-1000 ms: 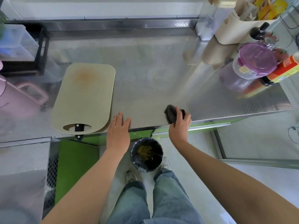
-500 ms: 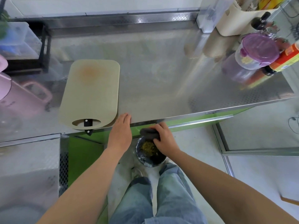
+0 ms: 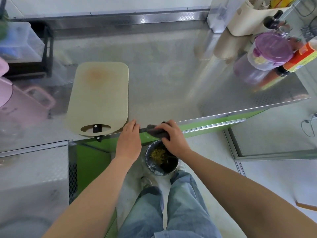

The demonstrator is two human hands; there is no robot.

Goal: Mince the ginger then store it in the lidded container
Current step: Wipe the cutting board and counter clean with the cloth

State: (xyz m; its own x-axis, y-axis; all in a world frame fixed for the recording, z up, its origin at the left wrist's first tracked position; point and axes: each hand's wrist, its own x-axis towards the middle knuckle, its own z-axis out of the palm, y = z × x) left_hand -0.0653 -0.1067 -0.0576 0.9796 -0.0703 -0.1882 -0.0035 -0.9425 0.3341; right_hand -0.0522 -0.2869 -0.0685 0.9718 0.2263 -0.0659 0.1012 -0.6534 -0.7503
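Note:
My right hand (image 3: pixel 174 138) grips a dark cloth (image 3: pixel 156 131) at the front edge of the steel counter (image 3: pixel 171 93), just above a small bin (image 3: pixel 160 159) on the floor that holds yellowish scraps. Beside it, my left hand (image 3: pixel 129 140) rests flat with straight fingers on the counter edge. A beige cutting board (image 3: pixel 101 97) with an orange stain lies left of my hands; a black knife handle (image 3: pixel 97 130) shows through its handle hole. A container with a purple lid (image 3: pixel 271 49) stands at the far right of the counter.
A red-labelled bottle (image 3: pixel 301 57), a dark bottle (image 3: pixel 273 19) and a cream holder (image 3: pixel 247 19) crowd the back right corner. A pink jug (image 3: pixel 22 100) and a black rack with a clear box (image 3: pixel 24 48) stand at the left. My legs are below.
My right hand drew the cloth off the counter top to its front edge above the bin, then lifted it slightly back toward the edge. The left hand stayed put.

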